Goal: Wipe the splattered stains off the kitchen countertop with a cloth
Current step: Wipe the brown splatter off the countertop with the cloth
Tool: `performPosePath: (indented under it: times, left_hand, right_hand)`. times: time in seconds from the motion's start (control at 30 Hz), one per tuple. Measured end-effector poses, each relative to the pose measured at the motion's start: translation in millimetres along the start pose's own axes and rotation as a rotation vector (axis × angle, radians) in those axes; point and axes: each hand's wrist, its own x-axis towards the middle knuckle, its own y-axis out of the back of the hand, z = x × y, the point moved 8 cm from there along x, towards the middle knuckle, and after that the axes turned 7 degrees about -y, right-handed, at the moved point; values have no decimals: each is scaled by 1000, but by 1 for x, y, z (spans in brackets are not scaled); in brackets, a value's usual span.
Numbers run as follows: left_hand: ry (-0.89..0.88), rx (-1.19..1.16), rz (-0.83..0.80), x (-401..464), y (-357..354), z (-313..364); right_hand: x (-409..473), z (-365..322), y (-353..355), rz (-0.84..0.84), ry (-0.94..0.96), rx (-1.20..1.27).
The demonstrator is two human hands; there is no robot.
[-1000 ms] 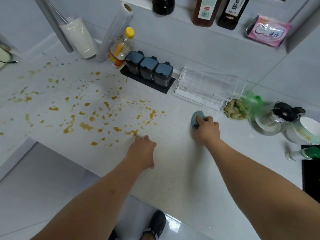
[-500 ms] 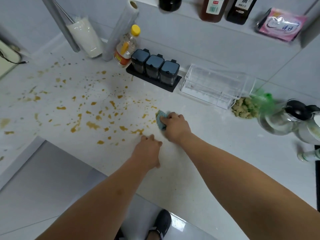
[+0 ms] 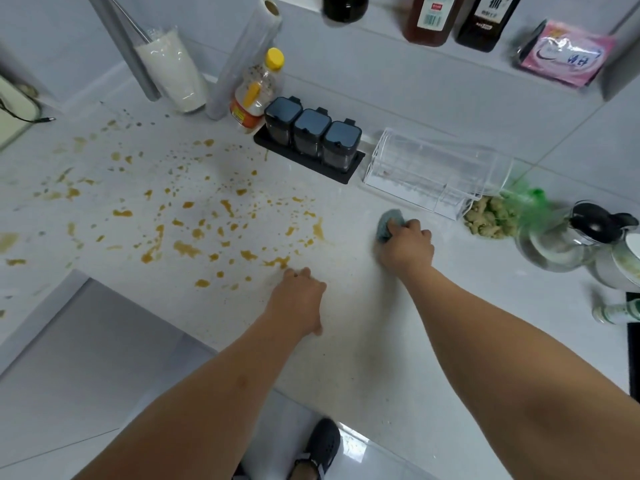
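The white countertop (image 3: 363, 341) is seen with its front edge running from lower right up toward the left, where it steps back around a recess. Orange-brown stains (image 3: 194, 233) are scattered left of the cloth, and a bare stretch of counter is left open between their nearest splashes and the cloth. Behind the cloth, the counter is bounded by a clear plastic box (image 3: 433, 174) and a black tray of three dark-lidded jars (image 3: 311, 136). The right hand (image 3: 407, 249) is closed over the blue-grey cloth (image 3: 389, 221), pressing it to the counter; most of the cloth is hidden under the fingers, so its long axis cannot be told. The left hand (image 3: 299, 299) is rested knuckles-up, fingers curled together, at the stains' near edge.
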Motion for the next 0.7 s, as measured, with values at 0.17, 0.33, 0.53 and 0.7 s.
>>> performPosePath:
  times: [0.17, 0.33, 0.53, 0.7]
  left_hand:
    - [21, 2, 8, 3, -3, -2]
    - [-17, -61, 96, 1, -2, -3]
    - [-68, -165, 159, -19, -9, -5]
    - [-41, -225, 190, -46, -13, -32]
  right_hand:
    - [-44, -92, -36, -57, 320, -56]
    - [-84, -104, -50, -76, 552, -33]
    - [-61, -16, -24, 1, 423, 34]
    - [-21, 34, 2, 44, 61, -73]
